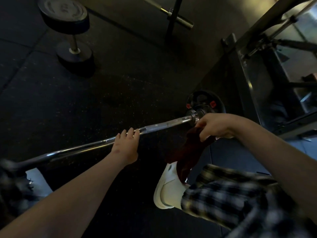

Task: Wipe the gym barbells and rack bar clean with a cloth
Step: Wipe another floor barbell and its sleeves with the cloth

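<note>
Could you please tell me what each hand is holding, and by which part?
The right hand grips the cloth by its upper end; the rest hangs. The left hand curls over the bar mid-shaft.

The barbell (159,125) smears into a dark blur at its left end, near the picture's edge, and its right collar slips behind the right hand (216,126). That hand covers the top of the dark red cloth (185,152) it pinches. Whether the left hand (125,146) wraps under the bar, I cannot tell. The plaid trouser leg (231,200) is blurred, and the cloth's tail hides part of the white shoe (166,191). The rack (257,74) runs off the right edge, and the lettering on the far dumbbell (63,12) is unreadable
</note>
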